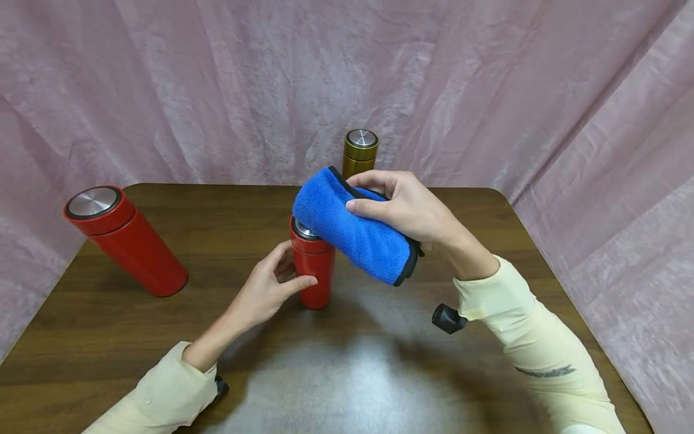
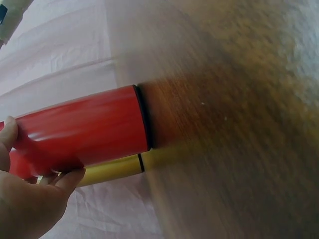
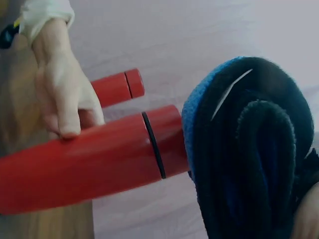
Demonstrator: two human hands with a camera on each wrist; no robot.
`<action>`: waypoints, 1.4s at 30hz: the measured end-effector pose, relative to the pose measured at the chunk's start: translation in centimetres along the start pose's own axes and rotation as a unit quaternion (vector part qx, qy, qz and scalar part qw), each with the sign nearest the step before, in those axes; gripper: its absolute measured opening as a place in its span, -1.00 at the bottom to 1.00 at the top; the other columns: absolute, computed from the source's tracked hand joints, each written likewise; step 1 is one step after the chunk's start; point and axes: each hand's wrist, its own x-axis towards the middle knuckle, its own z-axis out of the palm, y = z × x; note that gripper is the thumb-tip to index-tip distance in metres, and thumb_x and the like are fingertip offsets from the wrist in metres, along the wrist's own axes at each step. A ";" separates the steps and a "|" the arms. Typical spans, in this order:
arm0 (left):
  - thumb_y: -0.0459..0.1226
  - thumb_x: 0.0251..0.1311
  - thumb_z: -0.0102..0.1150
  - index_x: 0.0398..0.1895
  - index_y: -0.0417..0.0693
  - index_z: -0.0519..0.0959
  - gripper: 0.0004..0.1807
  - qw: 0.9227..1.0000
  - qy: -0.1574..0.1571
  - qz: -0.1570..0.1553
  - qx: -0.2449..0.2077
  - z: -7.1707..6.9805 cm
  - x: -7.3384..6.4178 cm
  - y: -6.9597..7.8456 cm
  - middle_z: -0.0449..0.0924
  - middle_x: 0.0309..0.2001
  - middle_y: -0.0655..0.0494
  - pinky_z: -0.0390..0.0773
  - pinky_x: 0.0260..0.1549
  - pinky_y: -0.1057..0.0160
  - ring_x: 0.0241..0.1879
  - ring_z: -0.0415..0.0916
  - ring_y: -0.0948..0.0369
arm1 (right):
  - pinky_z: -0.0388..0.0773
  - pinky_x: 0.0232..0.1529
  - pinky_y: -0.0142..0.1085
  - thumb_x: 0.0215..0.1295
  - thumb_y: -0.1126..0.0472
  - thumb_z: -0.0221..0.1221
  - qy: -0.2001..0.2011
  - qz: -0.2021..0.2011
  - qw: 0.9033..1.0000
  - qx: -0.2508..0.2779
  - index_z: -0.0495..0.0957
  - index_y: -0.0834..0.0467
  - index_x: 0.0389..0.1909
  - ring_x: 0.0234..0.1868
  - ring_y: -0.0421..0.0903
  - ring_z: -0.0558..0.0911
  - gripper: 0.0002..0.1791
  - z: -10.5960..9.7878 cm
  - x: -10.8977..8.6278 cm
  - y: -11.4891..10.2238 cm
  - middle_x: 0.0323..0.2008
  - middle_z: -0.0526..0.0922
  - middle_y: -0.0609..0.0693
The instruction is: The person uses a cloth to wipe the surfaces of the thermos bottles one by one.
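A red thermos flask (image 1: 315, 271) with a steel-topped lid stands upright on the table, and my left hand (image 1: 265, 286) grips its side with thumb and fingers. The left wrist view shows the same red flask (image 2: 84, 130) from low down, with its dark base ring on the wood. My right hand (image 1: 412, 208) holds a folded blue cloth (image 1: 352, 226) with dark edging, thumb on top. That cloth covers part of the flask's lid; in the right wrist view the folded cloth (image 3: 239, 149) touches the lid end.
Another red flask (image 1: 135, 241) stands at the table's left. Behind the cloth is a gold flask (image 1: 360, 154), partly hidden. A pink curtain (image 1: 244, 90) hangs along the back and sides of the wooden table (image 1: 228, 211).
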 end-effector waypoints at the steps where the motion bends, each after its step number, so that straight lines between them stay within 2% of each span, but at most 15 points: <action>1: -0.44 0.18 0.47 0.41 -0.26 0.36 -0.26 1.000 0.001 0.000 0.003 0.0 0.0 0.0 0.60 0.20 -0.17 0.55 0.23 0.09 0.19 0.58 -0.01 | 0.67 0.01 -0.06 0.41 0.04 0.32 0.002 -0.001 1.000 -0.013 0.56 0.10 0.31 -0.02 0.04 0.70 -0.50 -0.1 0.2 0.0 0.13 0.67 0.06; 4: -0.43 0.17 0.48 0.41 -0.24 0.37 -0.26 1.000 0.003 -0.001 0.011 0.0 0.0 0.0 0.61 0.18 -0.16 0.55 0.23 0.07 0.18 0.59 -0.01 | 0.65 0.03 -0.08 0.40 0.05 0.32 0.006 -0.001 0.999 -0.041 0.57 0.13 0.30 -0.03 0.03 0.70 -0.49 -0.5 0.7 0.1 0.10 0.69 0.08; 9: -0.43 0.14 0.50 0.40 -0.26 0.38 -0.25 1.000 0.008 0.004 0.018 -0.1 0.0 0.2 0.62 0.16 -0.17 0.56 0.21 0.06 0.15 0.61 -0.02 | 0.64 0.05 -0.10 0.39 0.07 0.33 0.007 0.017 0.999 -0.041 0.58 0.17 0.29 -0.01 0.03 0.70 -0.49 -1.2 0.7 0.4 0.09 0.70 0.11; 12: -0.44 0.12 0.51 0.39 -0.27 0.39 -0.25 1.000 0.010 0.005 0.023 -0.2 -0.1 0.2 0.63 0.16 -0.18 0.57 0.20 0.05 0.15 0.61 -0.03 | 0.63 0.07 -0.10 0.39 0.05 0.33 -0.006 0.023 0.998 -0.051 0.58 0.15 0.29 0.01 0.03 0.69 -0.48 -1.6 0.4 0.6 0.11 0.69 0.10; 16: -0.45 0.12 0.51 0.38 -0.27 0.40 -0.25 1.000 0.013 0.006 0.027 -0.2 -0.1 0.3 0.63 0.16 -0.18 0.57 0.20 0.04 0.15 0.61 -0.04 | 0.66 -0.02 -0.14 0.39 0.07 0.33 -0.021 0.018 0.998 -0.059 0.60 0.14 0.26 -0.07 0.00 0.71 -0.52 -1.9 -0.5 0.6 0.06 0.71 0.07; 21: -0.47 0.11 0.51 0.37 -0.28 0.41 -0.26 1.000 0.013 0.008 0.021 -0.1 -0.1 0.3 0.63 0.16 -0.19 0.57 0.20 0.06 0.15 0.61 -0.03 | 0.71 -0.17 -0.21 0.38 0.11 0.34 -0.042 0.020 0.998 -0.040 0.61 0.15 0.23 -0.20 0.01 0.73 -0.55 -1.9 -1.5 0.4 -0.06 0.74 0.05; 25: -0.47 0.12 0.50 0.38 -0.27 0.41 -0.27 1.000 0.010 0.004 0.017 -0.1 -0.1 0.3 0.63 0.16 -0.18 0.57 0.20 0.07 0.15 0.61 -0.03 | 0.72 -0.14 -0.19 0.37 0.14 0.35 -0.052 0.011 0.998 -0.027 0.61 0.15 0.22 -0.17 0.01 0.73 -0.57 -1.6 -1.8 -0.1 -0.03 0.73 0.03; 30: -0.45 0.14 0.49 0.39 -0.24 0.40 -0.27 1.000 0.005 -0.001 0.014 -0.1 -0.1 0.2 0.62 0.17 -0.17 0.57 0.20 0.07 0.15 0.61 -0.03 | 0.70 -0.10 -0.15 0.36 0.11 0.36 -0.053 -0.010 0.998 -0.039 0.62 0.12 0.20 -0.15 -0.02 0.73 -0.57 -1.2 -1.6 -0.9 -0.01 0.73 -0.01; 36: -0.46 0.15 0.48 0.36 -0.25 0.42 -0.31 1.000 0.003 0.007 0.011 -0.1 -0.1 0.1 0.63 0.15 -0.16 0.59 0.18 0.12 0.14 0.61 -0.01 | 0.65 -0.06 -0.16 0.34 0.08 0.37 -0.048 -0.031 0.997 -0.054 0.66 0.08 0.17 -0.12 -0.06 0.70 -0.59 -0.5 -1.0 -1.9 -0.01 0.73 -0.05; 42: -0.47 0.16 0.46 0.36 -0.22 0.43 -0.32 1.000 -0.004 0.015 0.005 -0.2 0.0 0.1 0.64 0.11 -0.14 0.61 0.14 0.18 0.10 0.62 0.03 | 0.67 -0.05 -0.14 0.33 0.09 0.39 -0.045 -0.032 0.996 -0.065 0.66 0.12 0.19 -0.12 -0.03 0.71 -0.56 0.1 0.1 -3.2 0.02 0.73 -0.01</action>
